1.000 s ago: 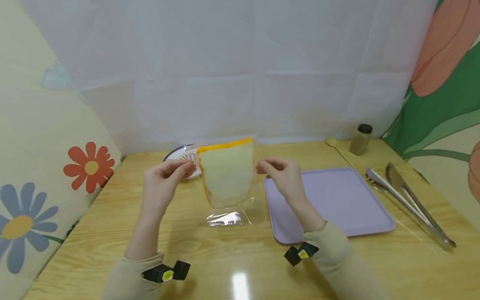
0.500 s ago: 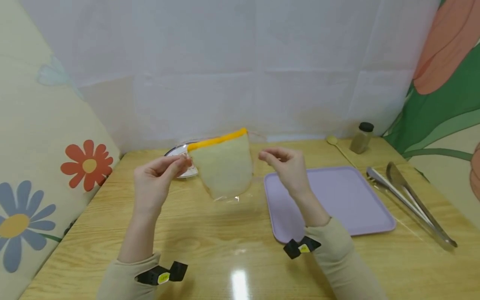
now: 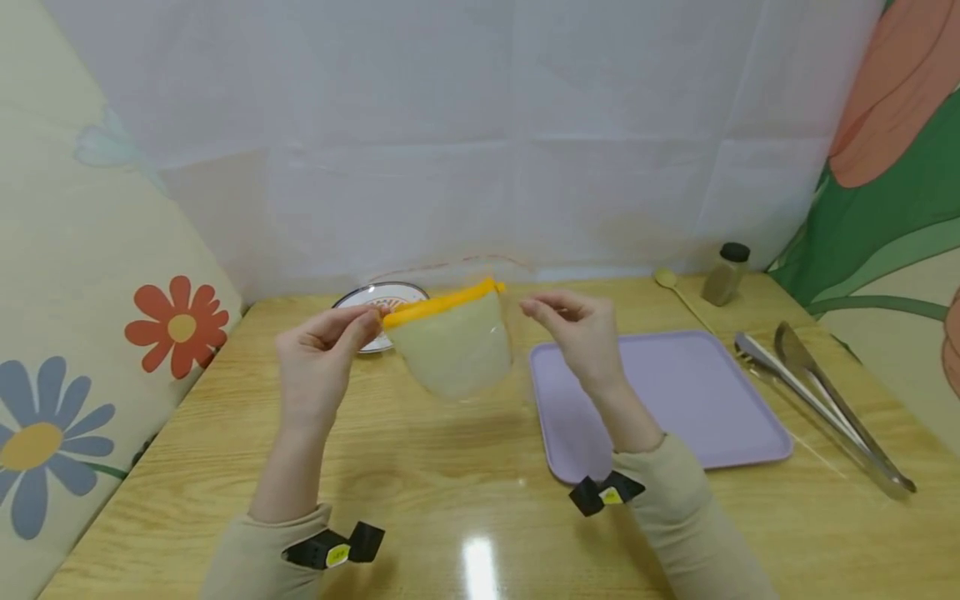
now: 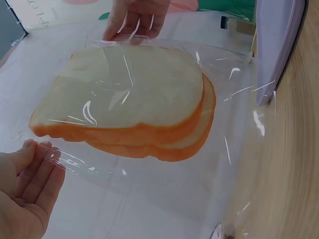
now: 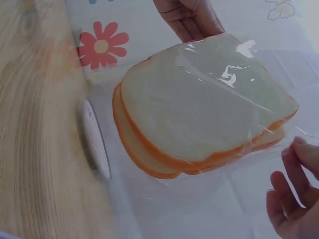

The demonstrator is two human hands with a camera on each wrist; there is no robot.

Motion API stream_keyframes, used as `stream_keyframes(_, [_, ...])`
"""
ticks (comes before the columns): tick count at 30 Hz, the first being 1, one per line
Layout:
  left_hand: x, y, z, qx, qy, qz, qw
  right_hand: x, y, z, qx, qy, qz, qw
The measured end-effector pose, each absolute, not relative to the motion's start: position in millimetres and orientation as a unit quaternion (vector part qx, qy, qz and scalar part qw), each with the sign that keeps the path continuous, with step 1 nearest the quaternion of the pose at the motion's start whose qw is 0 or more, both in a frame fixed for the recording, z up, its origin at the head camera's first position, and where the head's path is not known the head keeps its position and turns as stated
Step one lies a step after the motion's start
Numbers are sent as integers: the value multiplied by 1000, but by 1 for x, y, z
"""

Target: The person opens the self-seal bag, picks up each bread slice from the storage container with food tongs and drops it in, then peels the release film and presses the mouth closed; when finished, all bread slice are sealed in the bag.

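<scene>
Two bread slices (image 4: 134, 84) with orange-brown crusts lie overlapped inside a clear plastic bag (image 5: 229, 74), held up above the table. Thumb and fingers of my left hand (image 3: 318, 358) pinch one side of the bag. On the opposite side my right hand (image 3: 581, 337) pinches the clear film between thumb and index finger, as the right wrist view shows. In the head view the bread (image 3: 453, 346) is tilted, its far crust edge facing up. Behind it stands a round patterned plate (image 3: 408, 292), partly hidden by the bag and left hand.
A purple tray (image 3: 690, 400) lies to the right, partly under the right forearm. Beyond it are metal tongs (image 3: 817, 408), a fork (image 3: 745, 358), a long-handled yellowish spoon (image 3: 665, 279) and a black-lidded jar (image 3: 725, 279). A white cloth backdrop (image 3: 465, 142) rises behind the table.
The bag and bread have tipped flatter, the near end swinging away and up. My hands have moved slightly apart, both still holding the bag; more of the plate shows now.
</scene>
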State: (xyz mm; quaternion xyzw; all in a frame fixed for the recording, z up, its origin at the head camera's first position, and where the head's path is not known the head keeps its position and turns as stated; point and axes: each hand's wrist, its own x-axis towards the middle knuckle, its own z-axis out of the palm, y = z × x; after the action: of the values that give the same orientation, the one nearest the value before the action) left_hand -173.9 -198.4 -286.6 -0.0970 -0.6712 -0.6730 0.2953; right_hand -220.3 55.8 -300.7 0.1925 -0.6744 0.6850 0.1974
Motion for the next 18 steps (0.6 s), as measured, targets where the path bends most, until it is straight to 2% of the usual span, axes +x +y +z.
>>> stream_keyframes(7, [-176, -197, -291, -64, -729, -631, 257, -223, 58, -306, 200, -740, 621, 164])
stream_keyframes(11, [-177, -203, -294, -59, -764, -606, 214, -228, 64, -309, 201, -754, 606, 154])
stream_keyframes(18, [-179, -215, -300, -70, -860, -498, 86, -229, 77, -310, 227, -836, 498, 28])
